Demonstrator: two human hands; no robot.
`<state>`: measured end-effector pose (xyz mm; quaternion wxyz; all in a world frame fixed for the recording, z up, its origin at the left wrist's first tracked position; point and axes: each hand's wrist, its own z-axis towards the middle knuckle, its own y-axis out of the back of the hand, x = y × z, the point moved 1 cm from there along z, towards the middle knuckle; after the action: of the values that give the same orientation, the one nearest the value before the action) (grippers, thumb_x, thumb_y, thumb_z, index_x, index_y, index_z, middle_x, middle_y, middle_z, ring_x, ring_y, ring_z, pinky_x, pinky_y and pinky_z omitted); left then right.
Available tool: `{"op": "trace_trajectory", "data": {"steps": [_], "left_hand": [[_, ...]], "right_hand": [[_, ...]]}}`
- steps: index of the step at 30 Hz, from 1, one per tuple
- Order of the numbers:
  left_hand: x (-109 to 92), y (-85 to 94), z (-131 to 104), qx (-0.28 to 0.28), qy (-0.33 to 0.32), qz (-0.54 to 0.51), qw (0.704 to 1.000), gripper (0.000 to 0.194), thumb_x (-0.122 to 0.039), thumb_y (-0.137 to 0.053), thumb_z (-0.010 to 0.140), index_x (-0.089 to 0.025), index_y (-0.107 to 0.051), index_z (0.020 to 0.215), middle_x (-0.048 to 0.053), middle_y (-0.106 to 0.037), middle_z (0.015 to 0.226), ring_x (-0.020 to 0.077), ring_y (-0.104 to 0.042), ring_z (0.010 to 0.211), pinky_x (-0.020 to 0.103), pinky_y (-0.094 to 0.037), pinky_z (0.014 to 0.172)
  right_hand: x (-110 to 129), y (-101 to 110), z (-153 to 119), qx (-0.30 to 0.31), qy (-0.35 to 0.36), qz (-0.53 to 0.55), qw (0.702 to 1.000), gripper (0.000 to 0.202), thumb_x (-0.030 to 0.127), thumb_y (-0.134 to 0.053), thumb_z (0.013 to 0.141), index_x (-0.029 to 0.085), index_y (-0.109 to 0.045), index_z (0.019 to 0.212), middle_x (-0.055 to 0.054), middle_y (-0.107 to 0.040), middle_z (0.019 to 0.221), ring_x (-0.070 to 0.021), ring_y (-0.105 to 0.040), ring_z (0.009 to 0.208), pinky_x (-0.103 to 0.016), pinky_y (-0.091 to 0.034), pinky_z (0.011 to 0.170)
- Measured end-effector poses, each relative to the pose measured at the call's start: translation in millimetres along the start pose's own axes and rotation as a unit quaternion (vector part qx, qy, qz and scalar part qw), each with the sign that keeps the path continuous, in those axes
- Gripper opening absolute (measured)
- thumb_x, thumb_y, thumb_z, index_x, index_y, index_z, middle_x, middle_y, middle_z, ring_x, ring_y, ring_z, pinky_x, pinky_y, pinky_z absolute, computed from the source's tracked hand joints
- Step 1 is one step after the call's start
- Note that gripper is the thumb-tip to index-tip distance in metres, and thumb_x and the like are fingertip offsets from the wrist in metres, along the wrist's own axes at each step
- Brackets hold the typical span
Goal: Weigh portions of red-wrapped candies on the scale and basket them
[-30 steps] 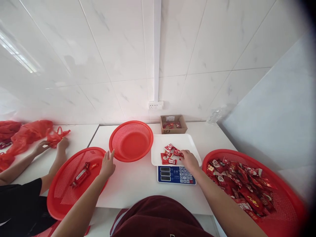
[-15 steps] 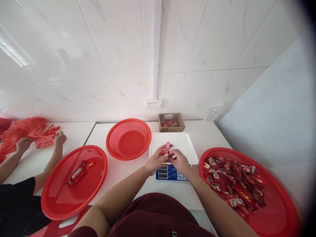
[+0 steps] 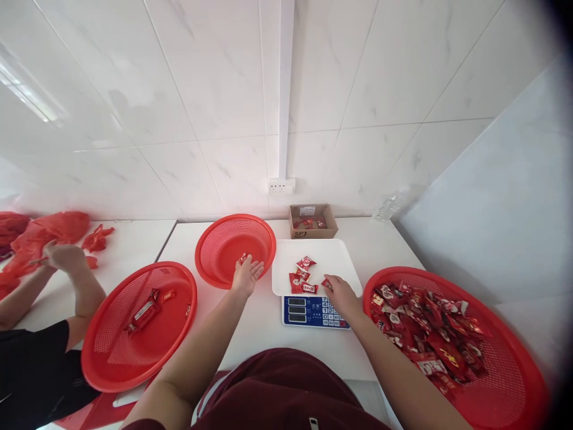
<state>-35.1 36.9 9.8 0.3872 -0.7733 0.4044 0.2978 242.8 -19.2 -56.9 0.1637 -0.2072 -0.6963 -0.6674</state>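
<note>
My left hand (image 3: 246, 277) reaches over the near rim of the middle red basket (image 3: 210, 266), palm up and fingers spread. A small red snack packet (image 3: 243, 258) shows just beyond its fingertips, inside the basket's outline; whether they touch, I cannot tell. At the right of the scale's white tray (image 3: 329, 254), my right hand (image 3: 344, 295) pinches another small red packet (image 3: 327, 284). Several red packets (image 3: 306, 263) lie loosely grouped on the tray, left of that hand. Below the tray shows the scale's blue keypad panel (image 3: 296, 319).
On the right, a large red basket (image 3: 514, 310) holds many red packets. A left basket (image 3: 92, 310) contains a few. A cardboard box (image 3: 313, 229) stands behind the scale. At far left, a co-worker's hands (image 3: 67, 258) are by red plastic bags (image 3: 67, 227).
My hands have parted: the left moved leftward to the middle basket, the right stayed over the tray. Several packets now show on the tray. The co-worker's hands came together.
</note>
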Motion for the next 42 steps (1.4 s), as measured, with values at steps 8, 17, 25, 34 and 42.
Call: {"op": "trace_trajectory", "data": {"steps": [8, 17, 25, 34, 42], "left_hand": [[53.3, -19.5, -20.9, 0.192, -0.211, 0.545, 0.789, 0.038, -0.008, -0.051, 0.076, -0.025, -0.060, 0.109, 0.006, -0.057, 0.108, 0.0199, -0.054, 0.098, 0.035, -0.041, 0.092], [72.8, -52.0, -9.2, 0.289, -0.264, 0.748, 0.535, 0.036, -0.009, -0.058, 0.072, -0.028, -0.058, 0.104, 0.007, -0.049, 0.112, 0.0267, -0.043, 0.109, 0.042, -0.039, 0.090], [74.8, -38.1, 12.5, 0.261, -0.284, 0.664, 0.641, 0.011, -0.014, -0.065, 0.069, -0.021, -0.059, 0.075, 0.011, -0.051, 0.102, 0.0292, -0.049, 0.097, 0.042, -0.040, 0.085], [65.4, -11.5, 2.0, 0.255, -0.295, 0.505, 0.770, 0.013, -0.018, -0.057, 0.077, -0.022, -0.054, 0.065, 0.004, -0.059, 0.088, 0.0186, -0.055, 0.078, 0.033, -0.042, 0.082], [27.6, 2.5, 4.3, 0.114, -0.305, 0.378, 0.866, 0.004, -0.020, -0.056, 0.078, -0.023, -0.059, 0.081, 0.004, -0.057, 0.094, 0.0186, -0.054, 0.092, 0.031, -0.041, 0.087]], "right_hand": [[24.7, 2.6, 5.8, -0.029, -0.023, 0.042, 0.998, 0.043, 0.013, -0.038, 0.079, 0.015, -0.054, 0.120, -0.010, -0.060, 0.106, -0.0169, -0.056, 0.096, -0.027, -0.041, 0.085], [45.7, -9.3, 1.9, 0.092, 0.057, 0.009, 0.994, 0.031, 0.016, -0.049, 0.078, 0.016, -0.062, 0.106, -0.010, -0.062, 0.104, -0.0216, -0.052, 0.098, -0.029, -0.036, 0.086], [29.5, -14.4, 8.4, 0.043, -0.042, 0.124, 0.990, 0.029, 0.019, -0.054, 0.075, 0.018, -0.060, 0.104, -0.008, -0.063, 0.098, -0.0223, -0.056, 0.098, -0.033, -0.039, 0.087], [8.2, -6.4, 17.7, -0.006, -0.176, 0.412, 0.894, 0.026, 0.043, -0.038, 0.083, 0.023, -0.054, 0.089, -0.007, -0.063, 0.081, -0.0184, -0.064, 0.076, -0.036, -0.056, 0.070], [89.2, 8.0, 52.7, 0.074, -0.080, 0.570, 0.814, 0.031, 0.047, -0.044, 0.083, 0.027, -0.052, 0.104, -0.004, -0.063, 0.106, -0.0161, -0.061, 0.099, -0.034, -0.052, 0.085]]}}
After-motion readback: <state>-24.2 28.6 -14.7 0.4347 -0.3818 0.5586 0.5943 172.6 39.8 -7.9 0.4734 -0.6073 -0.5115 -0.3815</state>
